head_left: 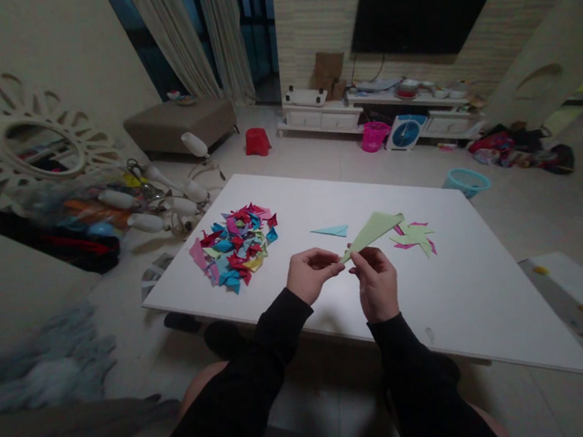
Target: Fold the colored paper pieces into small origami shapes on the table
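My left hand (310,273) and my right hand (378,283) both pinch the narrow lower end of a folded light green paper (377,229), held above the white table. Its wide end points up and to the right. Just behind it on the tabletop lies a light blue folded paper (332,231), slim and pointed. To the right sits a pinwheel-like green and pink folded paper piece (414,234), partly behind the held paper. Farther left is a heap of small colourful folded papers (235,246) in red, blue, pink, purple and yellow.
The white table (457,297) spreads under my hands, its near edge close to my legs. On the floor beyond stand a red stool (257,142), a pink bucket (375,137) and a turquoise basket (466,182). A lamp with white shades (181,204) lies left of the table.
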Available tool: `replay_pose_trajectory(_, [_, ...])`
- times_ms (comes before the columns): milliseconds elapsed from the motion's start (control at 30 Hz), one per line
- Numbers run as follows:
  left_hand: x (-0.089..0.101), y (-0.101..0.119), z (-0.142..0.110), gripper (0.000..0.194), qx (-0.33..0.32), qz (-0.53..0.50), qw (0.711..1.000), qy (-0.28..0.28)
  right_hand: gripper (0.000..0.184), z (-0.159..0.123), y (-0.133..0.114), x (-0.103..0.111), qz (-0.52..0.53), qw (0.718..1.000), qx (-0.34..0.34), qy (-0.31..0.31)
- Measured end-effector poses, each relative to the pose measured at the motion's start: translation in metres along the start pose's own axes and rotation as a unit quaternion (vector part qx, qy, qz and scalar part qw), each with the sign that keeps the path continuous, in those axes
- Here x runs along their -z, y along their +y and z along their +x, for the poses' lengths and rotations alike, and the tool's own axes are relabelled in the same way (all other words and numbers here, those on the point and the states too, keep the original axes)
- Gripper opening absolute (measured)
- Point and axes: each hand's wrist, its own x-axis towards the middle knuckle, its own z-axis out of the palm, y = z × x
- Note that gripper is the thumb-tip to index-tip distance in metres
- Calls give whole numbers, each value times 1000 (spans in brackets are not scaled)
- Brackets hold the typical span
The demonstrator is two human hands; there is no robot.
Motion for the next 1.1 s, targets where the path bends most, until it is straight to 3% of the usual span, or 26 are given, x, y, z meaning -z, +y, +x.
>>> replay_pose_trajectory(233, [-3, -4, -5, 49, 75, -104, 992, -21, 28, -3, -1, -4, 22, 1000, 20, 0])
replay_pose_trajectory(733, [-8, -9, -4, 61, 95, -150, 984, -1, 24, 1, 5, 2, -4, 999, 35, 29])
replay_pose_trajectory(1100, [-8, -12, -2, 53, 65, -106, 992, 3, 22, -2, 2, 2, 21, 999, 31, 2])
